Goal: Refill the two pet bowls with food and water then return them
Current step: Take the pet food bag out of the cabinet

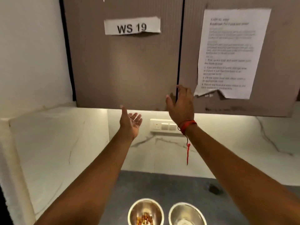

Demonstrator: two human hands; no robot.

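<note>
Two steel pet bowls stand side by side on the grey counter at the bottom of the view. The left bowl holds some brown and orange kibble. The right bowl looks empty of food; whether it holds water I cannot tell. Both arms reach up toward the brown wall cabinet. My left hand is open, palm up, just below the cabinet's lower edge. My right hand is open with fingers against the lower edge of the left door near the gap between the doors.
A "WS 19" label is stuck on the left cabinet door and a torn instruction sheet on the right door. A white switch plate sits on the marble backsplash. A white wall closes the left side.
</note>
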